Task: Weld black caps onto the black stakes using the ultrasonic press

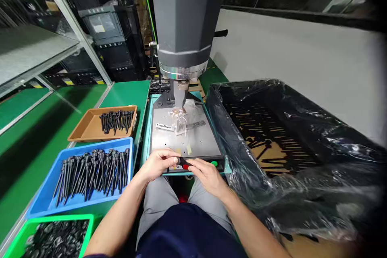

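Both hands meet over the front edge of the machine's base. My left hand (159,164) pinches one end of a short black rod-shaped part (183,162) between thumb and fingers. From the other side my right hand (210,176) has its fingertips closed on the part's other end; much of it is hidden. A red button (185,167) shows just below the part, and a green button (214,163) lies beyond my right fingers. Farther back, a metal fixture (180,125) sits on the grey base plate (199,143), under the tapered metal tip (179,97) of the press.
At left stand a brown tray (87,127) and a blue tray (45,197) of black rods, and a green bin (92,225) of small black parts. At right is a box lined with black plastic (238,153), holding more rods. The press head (184,16) hangs above.
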Demonstrator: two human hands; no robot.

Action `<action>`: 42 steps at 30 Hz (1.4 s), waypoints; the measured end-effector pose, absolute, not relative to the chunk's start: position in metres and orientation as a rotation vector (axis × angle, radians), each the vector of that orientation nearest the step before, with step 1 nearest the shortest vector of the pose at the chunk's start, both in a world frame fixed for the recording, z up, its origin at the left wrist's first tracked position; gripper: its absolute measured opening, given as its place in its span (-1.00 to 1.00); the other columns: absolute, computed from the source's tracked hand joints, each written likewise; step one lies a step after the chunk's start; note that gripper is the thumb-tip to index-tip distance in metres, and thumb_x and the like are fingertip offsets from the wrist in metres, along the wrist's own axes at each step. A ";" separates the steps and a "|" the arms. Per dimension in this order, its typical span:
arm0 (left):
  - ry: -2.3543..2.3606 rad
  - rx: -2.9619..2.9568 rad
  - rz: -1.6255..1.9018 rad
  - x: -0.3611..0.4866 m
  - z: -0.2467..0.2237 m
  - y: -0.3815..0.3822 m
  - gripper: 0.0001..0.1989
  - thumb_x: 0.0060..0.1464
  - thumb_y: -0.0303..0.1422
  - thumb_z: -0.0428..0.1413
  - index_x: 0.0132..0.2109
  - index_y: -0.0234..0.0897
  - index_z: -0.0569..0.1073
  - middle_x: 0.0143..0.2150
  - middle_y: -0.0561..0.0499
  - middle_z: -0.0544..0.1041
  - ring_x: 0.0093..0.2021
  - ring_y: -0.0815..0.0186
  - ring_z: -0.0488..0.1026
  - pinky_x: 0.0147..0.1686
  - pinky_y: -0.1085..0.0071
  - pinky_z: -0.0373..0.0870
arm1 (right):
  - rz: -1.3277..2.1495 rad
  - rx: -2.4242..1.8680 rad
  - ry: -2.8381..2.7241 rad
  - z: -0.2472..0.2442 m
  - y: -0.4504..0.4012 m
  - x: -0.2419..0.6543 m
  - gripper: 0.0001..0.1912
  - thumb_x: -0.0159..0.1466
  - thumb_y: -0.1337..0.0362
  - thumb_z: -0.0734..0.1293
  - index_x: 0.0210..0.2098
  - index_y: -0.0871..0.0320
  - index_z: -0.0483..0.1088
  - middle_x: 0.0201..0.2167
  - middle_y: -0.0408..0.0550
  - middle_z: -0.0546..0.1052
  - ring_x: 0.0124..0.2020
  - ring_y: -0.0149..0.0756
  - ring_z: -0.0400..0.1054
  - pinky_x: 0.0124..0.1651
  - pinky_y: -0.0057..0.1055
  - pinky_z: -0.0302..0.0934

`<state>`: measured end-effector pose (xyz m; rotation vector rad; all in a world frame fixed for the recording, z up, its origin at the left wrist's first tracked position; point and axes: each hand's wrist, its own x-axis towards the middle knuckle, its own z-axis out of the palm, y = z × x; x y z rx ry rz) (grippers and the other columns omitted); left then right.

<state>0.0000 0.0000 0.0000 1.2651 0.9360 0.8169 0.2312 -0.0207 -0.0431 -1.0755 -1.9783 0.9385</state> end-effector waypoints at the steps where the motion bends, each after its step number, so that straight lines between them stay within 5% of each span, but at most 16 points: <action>1: 0.952 1.241 0.826 0.001 -0.001 0.001 -0.70 0.04 -0.20 0.27 -0.15 -0.30 0.62 -0.28 -0.02 0.46 -0.40 0.39 0.42 -0.37 0.41 0.35 | 0.929 -1.078 -1.977 -0.043 -0.020 0.231 -0.70 0.43 0.25 0.18 0.06 0.10 0.45 -0.21 -0.03 0.53 -0.20 -0.25 0.42 -0.14 -0.34 0.28; 9: 1.037 1.266 0.989 0.009 -0.006 0.004 -0.76 -0.01 -0.21 0.30 -0.28 -0.32 0.58 -0.31 -0.01 0.50 -0.44 0.42 0.37 -0.41 0.45 0.31 | 0.847 -1.082 -1.927 -0.045 -0.019 0.228 -0.70 0.41 0.27 0.18 0.04 0.10 0.45 -0.25 -0.02 0.53 -0.24 -0.24 0.43 -0.18 -0.35 0.31; 17: 1.086 1.419 0.992 0.010 0.000 0.002 -0.80 0.03 -0.23 0.28 -0.27 -0.28 0.63 -0.14 -0.13 0.61 -0.09 0.19 0.52 -0.05 0.29 0.43 | 0.830 -1.105 -1.885 -0.048 -0.020 0.225 -0.69 0.40 0.29 0.19 0.04 0.12 0.46 -0.20 0.01 0.55 -0.18 -0.22 0.46 -0.13 -0.34 0.34; 26: 1.098 1.593 0.996 0.013 -0.006 0.004 -0.86 0.10 -0.27 0.23 -0.27 -0.24 0.61 -0.19 -0.07 0.63 -0.13 0.23 0.55 -0.07 0.34 0.45 | 0.959 -1.092 -1.828 -0.051 -0.022 0.222 -0.68 0.39 0.27 0.19 0.05 0.11 0.47 -0.17 0.01 0.56 -0.17 -0.21 0.45 -0.13 -0.33 0.32; 32: 1.092 1.613 1.036 0.016 -0.013 0.005 -0.84 0.07 -0.28 0.26 -0.23 -0.26 0.58 -0.12 -0.11 0.59 -0.10 0.21 0.53 -0.13 0.33 0.46 | 1.401 -1.101 -1.548 -0.061 -0.019 0.215 -0.69 0.33 0.15 0.25 -0.02 0.14 0.46 -0.39 -0.08 0.51 -0.52 -0.39 0.29 -0.46 -0.43 0.21; 37: 1.145 1.685 1.040 0.016 -0.015 0.005 -0.86 0.12 -0.28 0.21 -0.26 -0.26 0.58 -0.14 -0.11 0.59 -0.05 0.20 0.51 0.01 0.26 0.41 | 1.686 -0.913 -1.250 -0.059 -0.007 0.196 -0.51 0.32 -0.05 0.26 0.04 0.18 0.39 -0.34 -0.05 0.49 -0.56 -0.46 0.26 -0.58 -0.51 0.10; 42: 1.247 1.680 1.021 0.003 -0.020 0.013 -0.78 0.09 -0.23 0.21 -0.17 -0.24 0.61 0.00 -0.15 0.52 0.05 0.15 0.46 0.04 0.23 0.40 | 1.825 -0.890 -1.054 -0.064 0.017 0.168 -0.43 0.26 -0.14 0.29 0.01 0.20 0.39 -0.67 -0.27 0.29 -0.68 -0.50 0.07 -0.65 -0.56 -0.07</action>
